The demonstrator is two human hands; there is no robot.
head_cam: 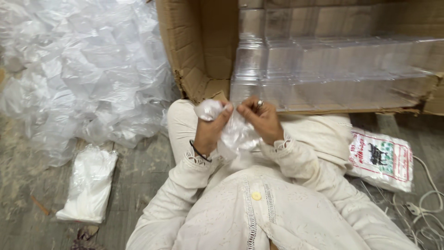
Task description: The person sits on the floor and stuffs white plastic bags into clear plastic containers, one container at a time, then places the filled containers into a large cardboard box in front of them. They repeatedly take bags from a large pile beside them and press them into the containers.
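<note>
Both my hands are raised over my lap, gripping one crumpled clear plastic bag (237,134) between them. My left hand (210,129), with a dark band at the wrist, pinches the bag's upper left corner. My right hand (261,121), with a ring on one finger, grips the bag's top edge close beside the left. The bag hangs down between my wrists. Just beyond my hands lies a row of clear plastic boxes (323,69) inside an open cardboard carton (194,55).
A large heap of loose clear plastic bags (78,69) covers the floor at left. A flat white packet of bags (90,183) lies on the grey floor at lower left. A printed white sack (383,159) and white cable with a plug (423,203) lie at right.
</note>
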